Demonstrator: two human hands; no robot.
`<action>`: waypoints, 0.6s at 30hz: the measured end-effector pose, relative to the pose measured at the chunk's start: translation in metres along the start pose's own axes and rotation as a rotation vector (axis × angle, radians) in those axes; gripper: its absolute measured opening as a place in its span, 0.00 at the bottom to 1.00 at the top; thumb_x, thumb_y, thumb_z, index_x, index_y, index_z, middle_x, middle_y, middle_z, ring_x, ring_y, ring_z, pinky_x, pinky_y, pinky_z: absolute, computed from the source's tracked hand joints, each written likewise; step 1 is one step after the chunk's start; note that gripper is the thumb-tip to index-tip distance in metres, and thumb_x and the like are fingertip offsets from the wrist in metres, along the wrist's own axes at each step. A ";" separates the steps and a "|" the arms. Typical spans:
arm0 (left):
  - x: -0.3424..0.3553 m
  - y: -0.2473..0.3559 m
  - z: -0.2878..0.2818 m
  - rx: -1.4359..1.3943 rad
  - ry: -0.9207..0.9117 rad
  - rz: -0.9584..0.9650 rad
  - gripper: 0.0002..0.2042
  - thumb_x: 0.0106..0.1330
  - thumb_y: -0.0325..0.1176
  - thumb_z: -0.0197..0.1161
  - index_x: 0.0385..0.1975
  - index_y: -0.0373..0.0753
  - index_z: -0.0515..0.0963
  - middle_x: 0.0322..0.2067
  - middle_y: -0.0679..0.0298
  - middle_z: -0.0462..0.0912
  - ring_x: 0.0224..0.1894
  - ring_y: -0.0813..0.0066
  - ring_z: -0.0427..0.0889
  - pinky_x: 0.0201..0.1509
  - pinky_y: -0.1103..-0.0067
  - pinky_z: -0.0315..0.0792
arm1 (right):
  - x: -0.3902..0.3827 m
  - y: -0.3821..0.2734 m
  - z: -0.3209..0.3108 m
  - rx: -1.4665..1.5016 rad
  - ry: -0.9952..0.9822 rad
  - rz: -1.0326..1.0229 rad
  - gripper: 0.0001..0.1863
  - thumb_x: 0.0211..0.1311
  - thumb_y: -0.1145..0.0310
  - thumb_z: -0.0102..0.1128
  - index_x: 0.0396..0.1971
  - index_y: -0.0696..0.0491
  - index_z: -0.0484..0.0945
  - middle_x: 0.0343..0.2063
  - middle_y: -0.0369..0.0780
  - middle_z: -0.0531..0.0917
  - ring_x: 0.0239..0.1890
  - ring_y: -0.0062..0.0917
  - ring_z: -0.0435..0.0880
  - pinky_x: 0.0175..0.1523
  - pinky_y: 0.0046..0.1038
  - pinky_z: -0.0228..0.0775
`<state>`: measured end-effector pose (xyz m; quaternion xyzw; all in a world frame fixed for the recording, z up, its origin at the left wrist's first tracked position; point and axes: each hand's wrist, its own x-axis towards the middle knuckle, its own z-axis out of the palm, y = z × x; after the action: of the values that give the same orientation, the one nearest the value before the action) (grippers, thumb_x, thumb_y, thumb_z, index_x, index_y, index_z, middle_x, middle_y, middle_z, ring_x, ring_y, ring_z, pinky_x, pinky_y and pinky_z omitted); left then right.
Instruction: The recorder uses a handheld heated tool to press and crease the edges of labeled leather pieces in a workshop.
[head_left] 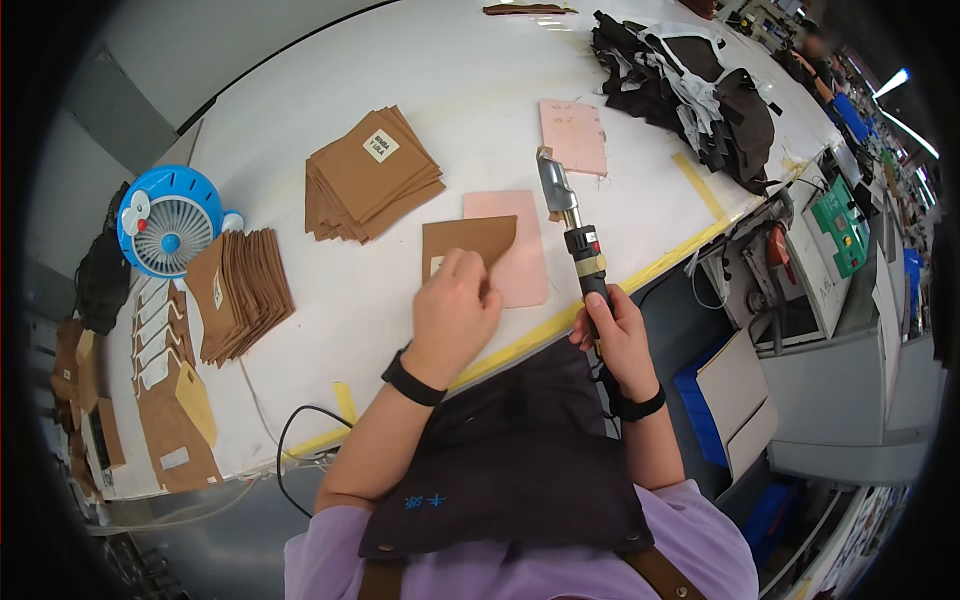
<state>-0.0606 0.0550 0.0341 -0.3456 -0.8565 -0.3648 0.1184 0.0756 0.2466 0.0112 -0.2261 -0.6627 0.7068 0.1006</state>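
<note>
My left hand [458, 303] is closed on the edge of a brown fabric piece [465, 238], whose right corner curls up. Part of a white label on that piece shows beside my fingers. Under it lies a pale pink pad [520, 275]. My right hand [618, 335] grips a black-handled hand tool [578, 240] with a red button, a tan ring and a flattened metal head. The tool points away from me, its head above the table to the right of the pad. What kind of tool it is I cannot tell for certain.
Behind my left hand is a fanned stack of brown pieces [375, 175]. More brown pieces [245, 295] stand near a blue fan [170, 222]. A second pink pad [573, 137] and dark garments [690, 90] lie farther right. Yellow tape [640, 270] lines the table's near edge.
</note>
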 end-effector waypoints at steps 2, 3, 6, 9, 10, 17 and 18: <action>-0.008 0.002 0.019 -0.057 -0.043 -0.026 0.09 0.62 0.24 0.65 0.28 0.34 0.69 0.28 0.56 0.73 0.27 0.56 0.77 0.31 0.66 0.72 | 0.006 -0.004 0.010 0.001 -0.021 0.018 0.17 0.79 0.57 0.53 0.41 0.58 0.73 0.28 0.36 0.84 0.29 0.17 0.84 0.31 0.19 0.73; -0.008 0.003 0.025 -0.162 -0.105 -0.090 0.10 0.63 0.25 0.65 0.28 0.34 0.69 0.29 0.56 0.74 0.28 0.57 0.78 0.32 0.67 0.73 | 0.007 -0.009 0.017 0.030 -0.036 0.023 0.17 0.79 0.56 0.53 0.42 0.58 0.73 0.30 0.37 0.85 0.32 0.18 0.86 0.31 0.19 0.73; -0.006 0.002 0.027 -0.385 -0.224 -0.191 0.08 0.67 0.28 0.66 0.33 0.32 0.74 0.38 0.52 0.79 0.36 0.59 0.84 0.37 0.71 0.77 | 0.016 -0.007 0.027 0.101 -0.082 0.007 0.19 0.79 0.55 0.53 0.45 0.60 0.72 0.35 0.40 0.86 0.38 0.22 0.89 0.33 0.20 0.77; 0.000 -0.001 0.012 -0.666 -0.308 -0.298 0.12 0.66 0.29 0.67 0.45 0.32 0.77 0.52 0.48 0.78 0.49 0.53 0.83 0.50 0.70 0.79 | 0.029 -0.006 0.028 0.060 -0.078 -0.035 0.20 0.79 0.55 0.53 0.47 0.61 0.73 0.40 0.42 0.86 0.40 0.23 0.89 0.38 0.23 0.82; 0.003 -0.011 0.003 -0.323 -0.329 -0.053 0.15 0.65 0.29 0.68 0.50 0.32 0.77 0.56 0.48 0.76 0.55 0.52 0.79 0.57 0.69 0.76 | 0.033 -0.005 0.026 0.060 -0.074 -0.034 0.20 0.79 0.55 0.53 0.47 0.61 0.73 0.40 0.42 0.86 0.40 0.23 0.89 0.38 0.23 0.82; 0.017 -0.041 -0.027 0.160 -0.581 0.009 0.21 0.63 0.34 0.70 0.55 0.38 0.76 0.57 0.52 0.76 0.62 0.51 0.73 0.64 0.65 0.72 | 0.047 0.007 0.024 0.044 -0.045 -0.037 0.20 0.78 0.56 0.55 0.46 0.62 0.73 0.37 0.41 0.85 0.40 0.21 0.87 0.38 0.23 0.82; 0.017 -0.037 -0.029 0.240 -0.615 -0.038 0.22 0.62 0.36 0.70 0.55 0.38 0.77 0.56 0.53 0.76 0.61 0.51 0.74 0.63 0.65 0.73 | 0.048 0.008 0.024 0.039 -0.042 -0.053 0.20 0.78 0.56 0.55 0.45 0.62 0.73 0.36 0.40 0.84 0.39 0.21 0.87 0.38 0.23 0.82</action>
<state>-0.0994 0.0244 0.0425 -0.4069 -0.8952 -0.1421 -0.1129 0.0238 0.2455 -0.0055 -0.1915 -0.6566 0.7212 0.1099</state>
